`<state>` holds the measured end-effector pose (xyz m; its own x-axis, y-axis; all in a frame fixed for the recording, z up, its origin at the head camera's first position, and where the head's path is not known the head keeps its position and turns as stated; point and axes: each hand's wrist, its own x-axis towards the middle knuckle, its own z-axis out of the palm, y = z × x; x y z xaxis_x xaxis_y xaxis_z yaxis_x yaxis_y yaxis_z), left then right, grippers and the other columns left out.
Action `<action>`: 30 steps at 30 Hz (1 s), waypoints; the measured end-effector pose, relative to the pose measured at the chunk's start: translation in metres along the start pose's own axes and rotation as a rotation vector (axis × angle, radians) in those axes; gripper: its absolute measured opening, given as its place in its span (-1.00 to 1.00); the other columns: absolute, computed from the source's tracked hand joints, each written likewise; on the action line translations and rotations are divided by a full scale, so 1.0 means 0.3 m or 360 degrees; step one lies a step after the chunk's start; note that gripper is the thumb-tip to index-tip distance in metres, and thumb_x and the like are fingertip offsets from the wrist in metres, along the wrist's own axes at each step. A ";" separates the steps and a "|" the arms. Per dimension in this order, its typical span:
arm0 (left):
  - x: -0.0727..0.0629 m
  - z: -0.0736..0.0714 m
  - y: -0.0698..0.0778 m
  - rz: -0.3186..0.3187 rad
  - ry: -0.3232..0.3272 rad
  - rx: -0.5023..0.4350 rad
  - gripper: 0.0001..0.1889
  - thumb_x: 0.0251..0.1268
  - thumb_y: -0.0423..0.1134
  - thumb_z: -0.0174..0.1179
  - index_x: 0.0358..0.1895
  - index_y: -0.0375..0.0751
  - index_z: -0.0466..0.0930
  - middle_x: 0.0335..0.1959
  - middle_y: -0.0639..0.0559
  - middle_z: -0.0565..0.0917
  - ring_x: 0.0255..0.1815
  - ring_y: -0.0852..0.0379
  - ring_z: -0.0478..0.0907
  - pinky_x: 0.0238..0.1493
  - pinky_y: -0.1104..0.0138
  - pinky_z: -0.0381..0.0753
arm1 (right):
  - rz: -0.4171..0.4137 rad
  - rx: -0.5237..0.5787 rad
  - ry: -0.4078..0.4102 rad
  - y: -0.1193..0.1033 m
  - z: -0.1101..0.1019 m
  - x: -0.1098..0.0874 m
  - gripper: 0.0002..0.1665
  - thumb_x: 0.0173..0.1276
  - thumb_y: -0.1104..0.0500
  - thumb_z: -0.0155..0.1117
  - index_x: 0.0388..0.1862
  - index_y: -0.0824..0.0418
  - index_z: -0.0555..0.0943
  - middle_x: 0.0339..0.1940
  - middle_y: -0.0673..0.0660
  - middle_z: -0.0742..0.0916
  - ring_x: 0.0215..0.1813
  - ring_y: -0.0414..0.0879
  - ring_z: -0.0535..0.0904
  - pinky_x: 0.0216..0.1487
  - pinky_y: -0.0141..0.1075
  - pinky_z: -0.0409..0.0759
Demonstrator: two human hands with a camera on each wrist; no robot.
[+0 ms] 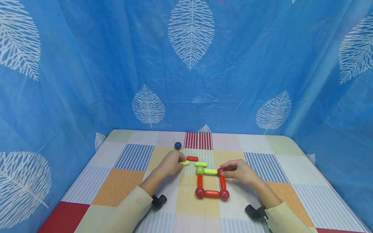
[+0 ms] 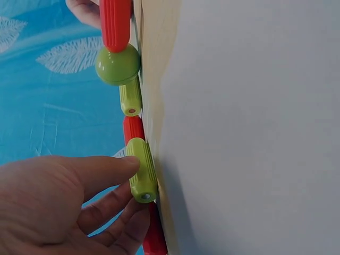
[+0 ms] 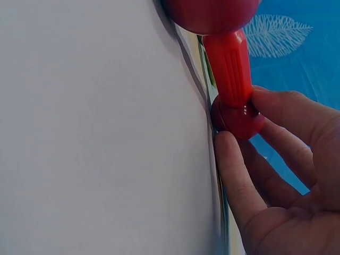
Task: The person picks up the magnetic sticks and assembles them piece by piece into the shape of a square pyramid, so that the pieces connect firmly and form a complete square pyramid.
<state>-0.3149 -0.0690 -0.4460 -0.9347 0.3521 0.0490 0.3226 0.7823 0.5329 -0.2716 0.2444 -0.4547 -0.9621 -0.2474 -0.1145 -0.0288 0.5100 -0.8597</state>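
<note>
Nearest: near-left glossy dark-red ball [image 1: 199, 193] and near-right glossy dark-red ball [image 1: 224, 194], joined by a ribbed red rod [image 1: 212, 194]. Patchwork-cloth worktop [image 1: 309, 194] gives wide side room, both slanting edges well apart from the square. Left red rod [image 1: 199, 180] and right red rod [image 1: 222, 183] run back to a glossy green ball [image 1: 199, 171] and far-right dark-red ball [image 1: 220, 171]; ribbed yellow-green rod [image 1: 210, 171] spans the far side.

Right hand [image 1: 239, 172]: fingers pinching the far-right dark-red ball. Left hand [image 1: 172, 162]: fingers pinching a loose yellow-green rod [image 1: 185, 163], left of the square.

Second loose yellow-green rod [image 1: 201, 164] sits just beyond the green ball (tight; can't tell if touching). Then loose red rod [image 1: 192, 158], then dark-blue ball [image 1: 178, 145], a strip of cloth short of the far edge. Blue leaf-print curtain [image 1: 227, 97] behind.
</note>
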 end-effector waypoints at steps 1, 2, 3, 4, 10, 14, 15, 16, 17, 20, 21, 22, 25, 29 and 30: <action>0.002 0.000 0.002 0.0007 -0.0005 0.0004 -0.79 0.19 -0.46 0.38 -0.10 -0.26 0.78 -0.18 -0.04 0.75 -0.19 0.11 0.59 0.03 0.17 0.70 | 0.0003 0.0003 0.0002 0.001 0.000 0.001 -0.59 0.21 0.13 0.57 0.04 0.19 0.77 -0.04 0.14 0.82 -0.02 -0.05 0.69 -0.08 -0.33 0.71; 0.004 0.000 0.004 0.0012 -0.0008 0.0008 -0.79 0.19 -0.46 0.38 -0.11 -0.26 0.78 -0.19 -0.04 0.75 -0.21 0.11 0.58 0.02 0.17 0.69 | 0.0007 0.0006 0.0004 0.002 0.001 0.001 -0.59 0.21 0.13 0.57 0.04 0.19 0.77 -0.04 0.14 0.82 -0.03 -0.06 0.69 -0.08 -0.34 0.71; 0.006 0.001 0.006 0.0016 -0.0010 0.0015 -0.80 0.18 -0.46 0.38 -0.11 -0.26 0.78 -0.21 -0.04 0.75 -0.22 0.12 0.57 0.02 0.17 0.69 | 0.0004 0.0006 0.0001 0.003 0.001 0.002 -0.59 0.21 0.13 0.57 0.04 0.20 0.77 -0.04 0.14 0.82 -0.03 -0.06 0.69 -0.08 -0.34 0.71; 0.008 0.001 0.008 0.0018 -0.0012 0.0022 -0.80 0.17 -0.47 0.39 -0.12 -0.27 0.78 -0.21 -0.04 0.75 -0.23 0.12 0.57 0.01 0.18 0.69 | 0.0000 0.0001 0.0000 0.004 0.001 0.002 -0.59 0.21 0.13 0.57 0.04 0.21 0.76 -0.05 0.15 0.82 -0.03 -0.07 0.69 -0.09 -0.34 0.71; 0.022 0.007 0.019 0.0010 -0.0025 0.0057 -0.80 0.17 -0.46 0.40 -0.13 -0.25 0.77 -0.23 -0.02 0.75 -0.22 0.13 0.59 0.00 0.21 0.69 | -0.0001 0.0000 -0.0011 0.004 -0.001 0.001 -0.59 0.22 0.13 0.57 0.04 0.21 0.77 -0.05 0.15 0.83 -0.05 -0.07 0.69 -0.10 -0.35 0.71; 0.025 0.006 0.024 -0.0024 -0.0050 0.0026 -0.79 0.16 -0.47 0.39 -0.11 -0.26 0.76 -0.22 -0.02 0.74 -0.20 0.11 0.59 0.02 0.21 0.69 | 0.0005 0.0011 -0.0021 0.001 -0.006 0.000 -0.59 0.23 0.13 0.55 0.05 0.21 0.76 -0.04 0.15 0.83 -0.04 -0.05 0.68 -0.10 -0.35 0.71; 0.026 0.006 0.024 -0.0028 -0.0058 0.0021 -0.78 0.17 -0.47 0.39 -0.11 -0.26 0.76 -0.22 -0.02 0.74 -0.20 0.12 0.58 0.02 0.21 0.68 | 0.0009 0.0014 -0.0020 0.000 -0.006 0.000 -0.59 0.23 0.13 0.56 0.05 0.20 0.76 -0.04 0.15 0.83 -0.04 -0.05 0.68 -0.10 -0.35 0.71; 0.026 0.005 0.023 -0.0020 -0.0063 0.0026 -0.78 0.16 -0.47 0.40 -0.11 -0.26 0.75 -0.22 -0.02 0.74 -0.21 0.12 0.58 0.01 0.22 0.68 | 0.0011 0.0017 -0.0021 -0.001 -0.005 -0.001 -0.59 0.23 0.13 0.56 0.05 0.20 0.76 -0.04 0.15 0.83 -0.03 -0.05 0.68 -0.10 -0.36 0.71; 0.026 0.005 0.021 -0.0013 -0.0069 0.0025 -0.77 0.16 -0.48 0.40 -0.10 -0.26 0.75 -0.22 -0.02 0.74 -0.21 0.12 0.58 0.01 0.22 0.68 | 0.0016 0.0022 -0.0020 -0.001 -0.005 -0.001 -0.60 0.23 0.14 0.56 0.05 0.20 0.77 -0.04 0.15 0.83 -0.03 -0.05 0.68 -0.09 -0.35 0.71; 0.022 0.002 0.013 0.0040 -0.0082 0.0025 -0.77 0.16 -0.47 0.40 -0.10 -0.25 0.76 -0.24 -0.01 0.74 -0.22 0.13 0.58 -0.02 0.23 0.68 | 0.0009 0.0015 -0.0017 -0.002 -0.001 -0.001 -0.60 0.23 0.14 0.56 0.04 0.21 0.77 -0.04 0.15 0.83 -0.03 -0.04 0.68 -0.10 -0.35 0.71; 0.020 0.000 0.010 0.0058 -0.0091 0.0018 -0.77 0.16 -0.47 0.40 -0.09 -0.25 0.76 -0.24 -0.01 0.75 -0.22 0.13 0.58 -0.03 0.23 0.68 | 0.0012 0.0011 -0.0013 -0.002 0.000 -0.002 -0.60 0.23 0.14 0.56 0.04 0.20 0.77 -0.04 0.15 0.83 -0.04 -0.05 0.68 -0.10 -0.36 0.71; 0.018 -0.002 0.007 0.0074 -0.0096 0.0005 -0.77 0.16 -0.46 0.40 -0.10 -0.24 0.76 -0.24 -0.01 0.75 -0.22 0.12 0.59 -0.03 0.22 0.68 | 0.0011 0.0006 -0.0011 -0.003 0.000 -0.002 -0.60 0.23 0.14 0.56 0.04 0.19 0.77 -0.04 0.14 0.83 -0.04 -0.05 0.68 -0.10 -0.36 0.71; 0.009 -0.009 0.000 0.0096 -0.0111 -0.0054 -0.75 0.17 -0.45 0.40 -0.08 -0.21 0.77 -0.23 0.00 0.75 -0.20 0.11 0.61 -0.02 0.18 0.68 | 0.0018 -0.0002 -0.0001 -0.003 0.000 -0.001 -0.61 0.23 0.12 0.56 0.04 0.17 0.77 -0.04 0.12 0.83 -0.04 -0.06 0.67 -0.09 -0.36 0.70; -0.005 -0.011 -0.005 0.0089 -0.0116 -0.0156 -0.73 0.21 -0.42 0.39 -0.02 -0.18 0.75 -0.20 0.02 0.73 -0.18 0.13 0.59 -0.05 0.22 0.67 | 0.0001 0.0001 -0.0003 -0.002 -0.001 0.001 -0.61 0.24 0.13 0.55 0.05 0.18 0.77 -0.03 0.13 0.82 -0.03 -0.05 0.67 -0.08 -0.34 0.70; -0.009 -0.011 -0.005 0.0084 -0.0114 -0.0192 -0.72 0.22 -0.40 0.39 0.00 -0.17 0.75 -0.19 0.03 0.72 -0.18 0.14 0.58 -0.07 0.25 0.67 | -0.0005 0.0002 -0.0004 -0.002 -0.001 0.002 -0.61 0.24 0.14 0.55 0.05 0.19 0.77 -0.03 0.14 0.82 -0.03 -0.05 0.67 -0.08 -0.34 0.70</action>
<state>-0.3133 -0.0727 -0.4441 -0.9024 0.4303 0.0216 0.3467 0.6955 0.6293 -0.2722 0.2441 -0.4542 -0.9613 -0.2512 -0.1132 -0.0314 0.5081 -0.8607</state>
